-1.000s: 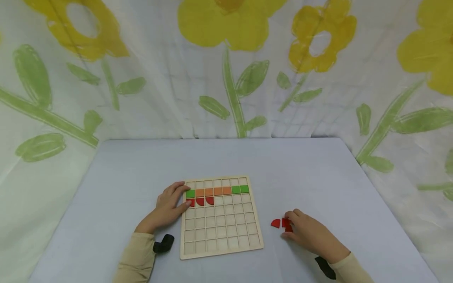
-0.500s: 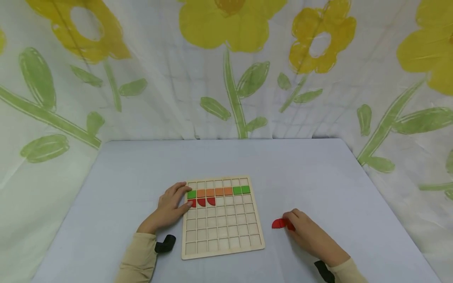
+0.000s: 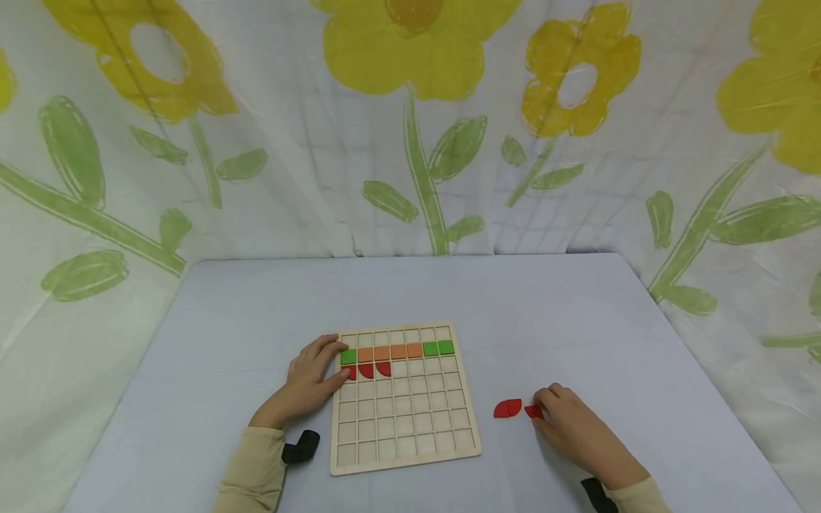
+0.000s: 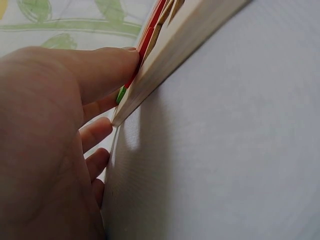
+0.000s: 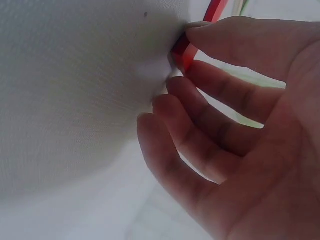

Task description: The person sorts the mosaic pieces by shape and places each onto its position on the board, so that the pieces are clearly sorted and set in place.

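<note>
My left hand [image 3: 311, 377] rests on the left edge of a wooden grid board [image 3: 386, 408], fingers extended. Its thumb lies by the first red piece [image 4: 145, 42] in the third row, in the left wrist view. Two more red quarter-circle pieces [image 3: 383, 368] sit in the squares beside it. Right of the board, my right hand [image 3: 573, 426] pinches a red piece [image 5: 185, 54] between thumb and index finger, low at the tabletop. Its full shape is partly hidden by the fingers. Two red quarter-circle pieces [image 3: 501, 410] lie touching, left of that hand.
A row of green squares [image 3: 430, 348] and orange squares [image 3: 382, 353] fills the board's second row. Under it all spreads a white-covered table [image 3: 256, 306]. A curtain [image 3: 308, 142] with painted flowers hangs behind the table. Each wrist carries a black device [image 3: 301, 447].
My right hand first brought one red piece against another, then moved right, away from that pair, with a further red piece at its fingertips. The left hand stays on the board.
</note>
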Demonstrator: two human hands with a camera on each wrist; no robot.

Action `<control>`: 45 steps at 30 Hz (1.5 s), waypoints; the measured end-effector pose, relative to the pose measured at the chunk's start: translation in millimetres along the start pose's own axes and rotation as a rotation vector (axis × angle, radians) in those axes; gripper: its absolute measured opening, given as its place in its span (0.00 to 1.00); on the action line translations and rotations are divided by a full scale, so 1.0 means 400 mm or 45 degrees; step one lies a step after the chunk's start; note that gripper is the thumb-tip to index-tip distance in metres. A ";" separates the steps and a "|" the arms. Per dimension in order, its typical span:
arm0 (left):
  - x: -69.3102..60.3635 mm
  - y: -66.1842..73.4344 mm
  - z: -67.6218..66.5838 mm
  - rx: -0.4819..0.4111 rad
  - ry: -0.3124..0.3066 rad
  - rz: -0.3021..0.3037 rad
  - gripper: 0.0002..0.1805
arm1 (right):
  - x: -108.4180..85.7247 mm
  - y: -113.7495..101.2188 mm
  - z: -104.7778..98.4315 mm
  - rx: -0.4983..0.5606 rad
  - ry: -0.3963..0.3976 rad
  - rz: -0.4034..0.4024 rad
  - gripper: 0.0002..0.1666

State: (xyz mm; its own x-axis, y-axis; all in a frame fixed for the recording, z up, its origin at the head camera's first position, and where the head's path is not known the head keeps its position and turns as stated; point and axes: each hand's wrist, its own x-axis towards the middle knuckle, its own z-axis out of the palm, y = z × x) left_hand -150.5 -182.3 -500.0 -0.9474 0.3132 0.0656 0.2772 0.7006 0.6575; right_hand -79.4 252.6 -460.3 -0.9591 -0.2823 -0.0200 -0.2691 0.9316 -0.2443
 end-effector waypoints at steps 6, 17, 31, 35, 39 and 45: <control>-0.002 0.008 -0.004 0.016 0.020 0.012 0.24 | 0.020 -0.004 -0.010 0.034 0.067 -0.064 0.12; -0.001 -0.005 0.006 0.017 0.010 -0.002 0.24 | 0.115 -0.104 -0.040 0.077 0.010 -0.252 0.15; -0.003 -0.007 0.006 0.003 0.009 -0.009 0.24 | 0.292 -0.257 0.015 0.099 -0.063 -0.573 0.08; -0.003 -0.005 0.005 0.008 0.012 -0.011 0.24 | 0.329 -0.293 0.039 0.089 -0.132 -0.553 0.09; -0.004 0.003 -0.001 0.018 0.018 -0.005 0.23 | 0.349 -0.318 0.059 0.085 -0.172 -0.547 0.11; -0.005 0.012 -0.007 -0.013 0.014 0.003 0.24 | 0.357 -0.331 0.074 0.054 -0.193 -0.521 0.11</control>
State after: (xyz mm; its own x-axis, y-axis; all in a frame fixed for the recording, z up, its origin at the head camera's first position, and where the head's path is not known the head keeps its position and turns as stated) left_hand -147.8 -181.4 -494.9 -0.9485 0.3077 0.0752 0.2776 0.6933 0.6651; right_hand -178.1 82.2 -459.4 -0.7497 -0.6596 -0.0544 -0.6175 0.7266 -0.3013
